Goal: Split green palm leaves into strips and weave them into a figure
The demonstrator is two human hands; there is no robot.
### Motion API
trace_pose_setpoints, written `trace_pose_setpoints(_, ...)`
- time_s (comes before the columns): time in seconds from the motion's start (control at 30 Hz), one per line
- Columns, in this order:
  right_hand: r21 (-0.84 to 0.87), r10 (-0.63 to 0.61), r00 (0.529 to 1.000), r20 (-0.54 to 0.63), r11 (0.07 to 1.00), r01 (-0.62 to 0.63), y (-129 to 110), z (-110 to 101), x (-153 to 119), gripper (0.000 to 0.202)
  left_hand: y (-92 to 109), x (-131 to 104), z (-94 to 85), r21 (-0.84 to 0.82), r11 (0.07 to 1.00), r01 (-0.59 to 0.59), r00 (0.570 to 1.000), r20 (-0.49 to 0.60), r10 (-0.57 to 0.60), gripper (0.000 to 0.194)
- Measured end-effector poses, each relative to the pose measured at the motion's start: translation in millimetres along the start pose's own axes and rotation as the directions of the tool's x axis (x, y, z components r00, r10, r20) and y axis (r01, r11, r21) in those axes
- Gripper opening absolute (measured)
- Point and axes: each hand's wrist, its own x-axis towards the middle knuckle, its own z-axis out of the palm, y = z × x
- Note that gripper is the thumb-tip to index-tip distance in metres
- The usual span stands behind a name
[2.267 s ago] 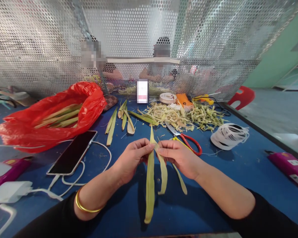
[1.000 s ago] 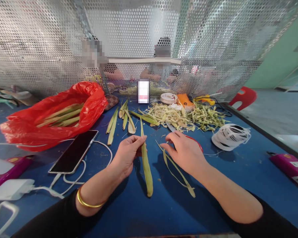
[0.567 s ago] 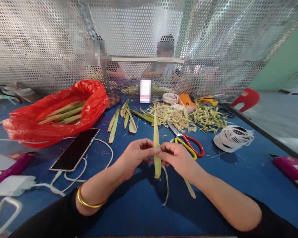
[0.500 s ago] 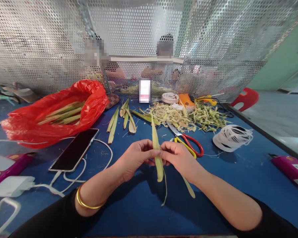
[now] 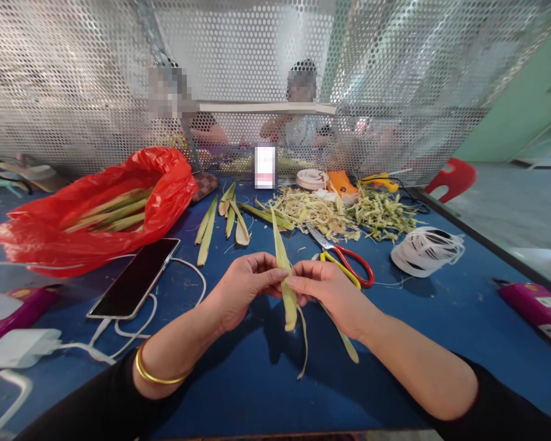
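A long pale green husk leaf (image 5: 289, 309), pointed at its far end, is pinched between the thumb and fingers of my left hand (image 5: 248, 285). My right hand (image 5: 333, 294) meets it at the leaf's middle, also in a pinch, with its fingertips partly hidden behind the leaf. From under the leaf a thin strip (image 5: 305, 346) dangles toward me. Another narrow strip (image 5: 349, 350) sticks out below my right hand. Just beyond that hand lie scissors (image 5: 331, 246) with red and yellow handles. Several loose husk leaves (image 5: 206, 236) lie farther off on the blue table (image 5: 239, 392).
At left, a red plastic bag (image 5: 32, 229) holds more leaves, near a phone (image 5: 135, 278) with white cables. Shredded trimmings (image 5: 312, 208) are heaped at the back. A white cord spool (image 5: 417, 266) and purple tool (image 5: 535, 306) sit right. Perforated metal (image 5: 239, 55) stands behind; people show through it.
The leaf's pointed end has tipped to the left. My left thumb has moved slightly up along the leaf, while both hands keep hold. The camera view has shifted a little.
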Motion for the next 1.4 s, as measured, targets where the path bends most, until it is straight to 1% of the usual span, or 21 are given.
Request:
trace_pose_setpoints(0.07,0.001,-0.009,1.0,-0.009,1.0,0.009,0.8,0.8,0.1,0.023,-0.5,0.0,1.0,-0.013,1.0,0.012,1.0,0.0,-0.012,0.019)
trace_pose_setpoints(0.23,-0.052,-0.043,0.993,-0.112,0.998,0.038,-0.2,5.2,0.6,0.021,-3.8,-1.2,2.4,-0.04,0.997,0.066,0.995,0.071,-0.063,0.023)
trace_pose_setpoints(0.3,-0.075,-0.045,0.99,-0.135,0.997,0.035,-1.2,6.3,0.4,0.019,-4.0,-1.8,2.8,-0.042,0.997,0.067,0.996,0.062,-0.065,0.023)
trace_pose_setpoints(0.4,-0.088,-0.054,0.991,-0.126,0.995,0.043,-2.2,6.8,0.1,0.016,-2.8,-2.5,3.5,-0.064,0.993,0.095,0.995,0.049,-0.092,0.023)
trace_pose_setpoints(0.5,-0.077,-0.075,0.99,-0.117,0.995,0.066,-2.0,6.5,0.3,0.017,-2.1,-3.0,4.1,-0.077,0.992,0.105,0.992,0.08,-0.099,0.023)
trace_pose_setpoints(0.57,-0.085,-0.085,0.988,-0.125,0.994,0.075,-0.8,6.0,0.8,0.017,-2.6,-3.1,4.6,-0.08,0.992,0.103,0.993,0.074,-0.097,0.023)
trace_pose_setpoints(0.73,-0.212,-0.129,0.981,-0.145,0.972,0.096,4.6,4.1,2.1,0.015,-4.5,-1.5,5.7,-0.066,0.993,0.098,0.995,0.001,-0.099,0.027)
trace_pose_setpoints(0.87,-0.302,-0.162,0.976,-0.143,0.947,0.113,5.3,3.0,2.0,0.014,-4.8,-0.5,5.1,-0.057,0.993,0.107,0.994,0.01,-0.107,0.028)
trace_pose_setpoints(1.03,-0.229,-0.134,0.985,-0.105,0.968,0.107,4.1,2.4,0.9,0.015,-4.8,-0.6,4.9,-0.044,0.988,0.151,0.987,0.059,-0.148,0.027)
trace_pose_setpoints(1.07,-0.247,-0.143,0.985,-0.101,0.962,0.115,4.4,1.9,0.8,0.015,-4.8,-0.8,5.6,-0.047,0.987,0.153,0.987,0.065,-0.15,0.028)
trace_pose_setpoints(1.13,-0.339,-0.186,0.977,-0.101,0.93,0.142,5.1,0.5,0.7,0.015,-4.8,-1.2,7.9,-0.053,0.989,0.141,0.989,0.056,-0.138,0.029)
trace_pose_setpoints(1.23,-0.463,-0.239,0.965,-0.111,0.871,0.162,5.7,-0.6,0.7,0.015,-5.1,-1.8,12.4,-0.043,0.994,0.102,0.995,-0.002,-0.102,0.028)
trace_pose_setpoints(1.3,-0.503,-0.247,0.961,-0.122,0.851,0.155,5.9,0.0,0.7,0.016,-5.8,-2.0,14.4,-0.024,0.997,0.078,0.996,-0.042,-0.079,0.028)
trace_pose_setpoints(1.4,-0.557,-0.27,0.953,-0.135,0.816,0.152,6.9,2.4,0.4,0.015,-8.1,-1.8,14.9,0.01,0.998,0.059,0.996,-0.07,-0.059,0.028)
